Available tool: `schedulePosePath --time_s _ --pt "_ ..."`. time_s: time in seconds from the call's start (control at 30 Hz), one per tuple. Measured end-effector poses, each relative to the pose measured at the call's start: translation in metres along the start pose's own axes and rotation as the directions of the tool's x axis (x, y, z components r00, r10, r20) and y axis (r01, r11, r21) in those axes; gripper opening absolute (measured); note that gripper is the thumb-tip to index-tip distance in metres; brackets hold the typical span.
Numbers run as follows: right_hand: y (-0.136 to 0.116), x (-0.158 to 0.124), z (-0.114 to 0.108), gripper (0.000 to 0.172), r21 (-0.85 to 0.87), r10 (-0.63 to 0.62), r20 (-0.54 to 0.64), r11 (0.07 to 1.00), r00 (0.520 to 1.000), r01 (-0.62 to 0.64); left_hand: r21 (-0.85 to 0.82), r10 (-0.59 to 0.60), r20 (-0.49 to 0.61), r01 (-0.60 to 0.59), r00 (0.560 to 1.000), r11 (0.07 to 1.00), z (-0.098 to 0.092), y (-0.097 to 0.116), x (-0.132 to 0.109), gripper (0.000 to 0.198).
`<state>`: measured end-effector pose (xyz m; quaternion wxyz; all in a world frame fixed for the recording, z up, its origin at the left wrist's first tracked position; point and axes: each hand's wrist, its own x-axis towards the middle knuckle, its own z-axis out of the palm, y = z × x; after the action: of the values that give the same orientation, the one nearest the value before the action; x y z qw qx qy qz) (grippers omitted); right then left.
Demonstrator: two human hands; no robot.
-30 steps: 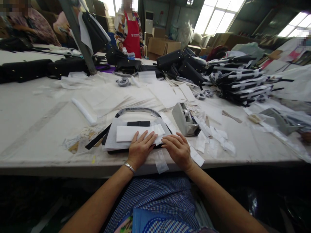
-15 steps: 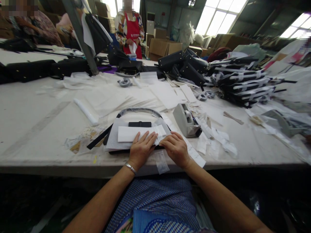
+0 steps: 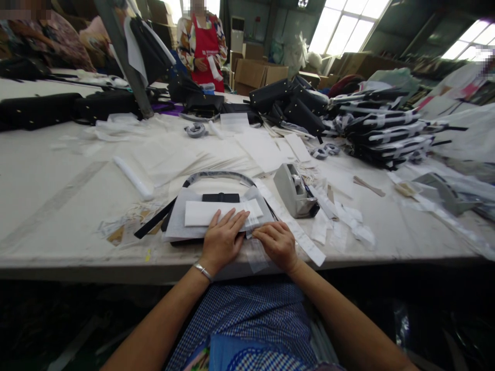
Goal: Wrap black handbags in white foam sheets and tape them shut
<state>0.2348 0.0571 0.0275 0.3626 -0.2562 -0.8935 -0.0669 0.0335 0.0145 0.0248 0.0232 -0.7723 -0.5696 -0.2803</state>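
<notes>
A flat black handbag point(image 3: 181, 238) with a curved handle point(image 3: 218, 175) lies at the table's near edge, covered by a grey sheet point(image 3: 178, 216) and a white folded paper point(image 3: 204, 213). My left hand point(image 3: 223, 238) lies flat on the paper's right end, fingers stretched out. My right hand point(image 3: 275, 244) rests just right of it at the bag's corner, fingers curled down onto a small clear plastic piece point(image 3: 258, 257). What the fingertips pinch is hidden.
A grey tape dispenser point(image 3: 294, 191) stands right of the bag among loose white strips point(image 3: 350, 219). Stacked black bags point(image 3: 381, 131) fill the far right. A white roll point(image 3: 133, 178) lies to the left. A person in a red apron point(image 3: 207, 49) stands across the table point(image 3: 58, 206).
My right hand has drawn back toward the table edge and left, nearer my left hand. My left hand has stayed on the paper.
</notes>
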Motion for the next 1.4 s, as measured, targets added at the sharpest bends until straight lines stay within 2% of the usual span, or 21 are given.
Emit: schedulePosePath --time_s 0.07,0.17,0.27,0.43,0.57,0.73,0.83,0.9,1.03,1.13,1.27,1.4 --pt "0.002 -0.003 0.004 0.015 0.000 -0.008 -0.025 1.000 1.000 0.008 -0.022 0.011 0.034 -0.011 0.999 1.000 -0.008 0.003 0.002 0.061" --pt "0.003 -0.006 0.007 0.013 -0.003 -0.006 -0.051 1.000 0.999 0.006 -0.020 -0.002 0.034 0.003 0.999 1.000 -0.010 0.006 0.005 0.050" --pt "0.001 -0.005 0.006 0.012 -0.016 -0.003 -0.055 1.000 0.998 0.002 0.027 -0.017 -0.019 0.018 1.000 0.999 -0.001 0.005 0.007 0.041" --pt "0.000 -0.003 0.003 0.014 -0.014 -0.027 -0.041 1.000 0.999 0.026 0.107 0.051 -0.097 -0.040 0.994 0.993 0.015 0.001 0.004 0.037" --pt "0.000 -0.018 -0.004 0.016 0.092 -0.005 0.051 0.996 0.999 0.000 0.147 0.091 -0.142 -0.070 0.986 0.987 0.018 -0.002 0.003 0.035" --pt "-0.001 -0.059 -0.027 0.034 0.252 0.102 0.144 0.958 0.984 -0.136 0.171 0.124 -0.155 -0.097 0.980 0.981 0.016 -0.003 0.003 0.034" --pt "-0.002 -0.074 -0.030 0.053 0.265 0.044 0.316 0.955 0.948 -0.133 0.167 0.129 -0.157 -0.103 0.979 0.981 0.016 -0.003 0.003 0.034" --pt "-0.004 -0.075 -0.023 0.053 0.265 0.003 0.368 0.958 0.930 -0.108 0.168 0.130 -0.155 -0.103 0.979 0.980 0.016 -0.003 0.003 0.035" --pt "-0.008 -0.063 -0.002 0.040 0.313 -0.005 0.234 0.947 0.972 -0.071 0.173 0.127 -0.146 -0.101 0.981 0.980 0.017 -0.004 0.003 0.036" --pt "-0.012 -0.054 0.004 0.035 0.348 0.000 0.144 0.936 0.990 -0.051 0.169 0.126 -0.142 -0.101 0.982 0.980 0.018 -0.004 0.003 0.036" --pt "-0.022 -0.053 -0.004 0.032 0.364 0.034 0.115 0.928 0.993 -0.074 0.167 0.117 -0.140 -0.093 0.983 0.982 0.019 -0.004 0.002 0.037" --pt "-0.029 -0.047 -0.019 0.029 0.366 0.014 0.107 0.929 0.994 -0.052 0.158 0.130 -0.142 -0.108 0.981 0.982 0.019 -0.004 0.001 0.037"
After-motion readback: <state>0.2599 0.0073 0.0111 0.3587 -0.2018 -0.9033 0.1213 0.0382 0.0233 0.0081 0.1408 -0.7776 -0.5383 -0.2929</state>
